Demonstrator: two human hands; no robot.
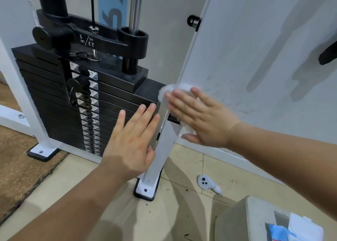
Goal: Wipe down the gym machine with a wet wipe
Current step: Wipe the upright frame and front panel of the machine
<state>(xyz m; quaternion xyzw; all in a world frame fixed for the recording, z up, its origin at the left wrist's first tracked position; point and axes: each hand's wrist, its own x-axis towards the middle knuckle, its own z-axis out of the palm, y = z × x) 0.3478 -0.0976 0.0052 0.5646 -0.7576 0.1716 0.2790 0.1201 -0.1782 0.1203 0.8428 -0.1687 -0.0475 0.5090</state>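
– Okay, hands; what's the left hand (133,136) doing?
– Flat and wide; fingers straight and a bit spread, lying against the front of the black weight stack (45,87); thumb down by the edge of the white post (164,149); it holds nothing.
– Right hand (198,116)?
– Also flat; fingers straight and spread, palm pressing the wet wipe (173,89) onto the post where it meets the white panel (255,49); not curled round it, just pushing.
– Where exactly is the wipe?
– Bunched up under the right hand; white fluff shows past the fingertips and again below the palm; it touches the post just above a small black label.
– Anything else on the gym machine (116,41)?
– Black top piece marked 2.3 kg / 5 lbs sits on the stack; chrome rod (135,7) runs up through it; pin (76,84) plugged in near the top of the numbered strip; post ends in a bolted foot plate (145,187) on the tiled floor (182,213).
– Floor clutter?
– Small white gadget (205,182) lies on the tiles near the foot plate; brown mat (18,167) at the left; beige cushion (237,222) at bottom right with a blue and white pack (280,231) on it; can't tell what the pack is.
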